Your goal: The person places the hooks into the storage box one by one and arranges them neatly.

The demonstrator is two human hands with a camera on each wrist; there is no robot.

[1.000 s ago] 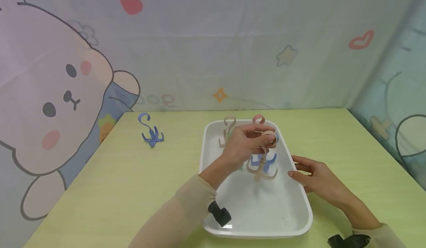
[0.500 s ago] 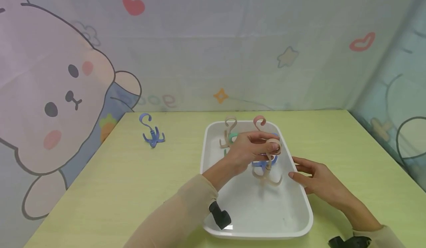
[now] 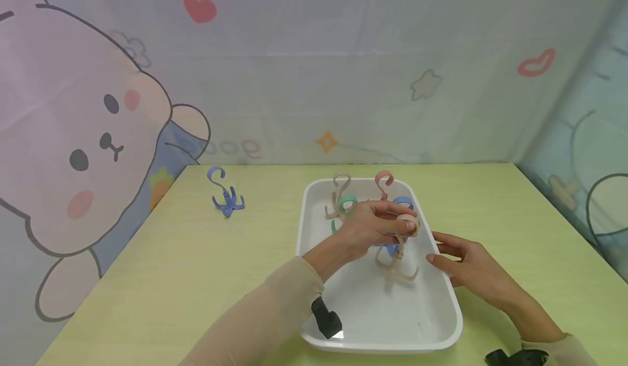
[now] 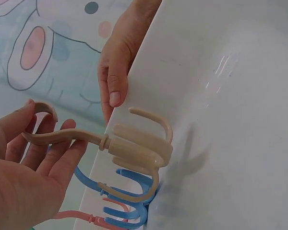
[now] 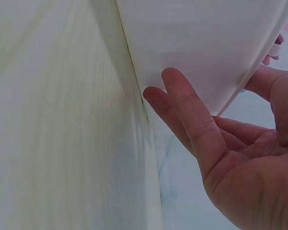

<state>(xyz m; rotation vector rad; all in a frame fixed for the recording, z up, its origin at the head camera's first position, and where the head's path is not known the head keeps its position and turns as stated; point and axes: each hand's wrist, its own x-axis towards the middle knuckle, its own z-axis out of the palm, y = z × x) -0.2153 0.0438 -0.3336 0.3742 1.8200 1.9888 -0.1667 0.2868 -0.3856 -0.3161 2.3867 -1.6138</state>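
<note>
At the left of the head view, a blue hook (image 3: 224, 194) stands alone on the green table (image 3: 171, 279), well apart from the white tray (image 3: 382, 349) at lower centre. The left hand (image 3: 373, 225) reaches over the tray with its fingers curled round the curved top of a beige hook (image 3: 398, 257), which hangs above the tray floor with its prongs down. A green hook (image 3: 346, 205), a pink hook (image 3: 383, 182) and another blue one lie behind it at the tray's far end. To the right, the right hand (image 3: 466, 268) rests with straight, relaxed fingers against the tray's outer wall, holding nothing. To do this well, the lift should probably stay straight, prongs clear of the blue hook beneath, the tray steadied.
</note>
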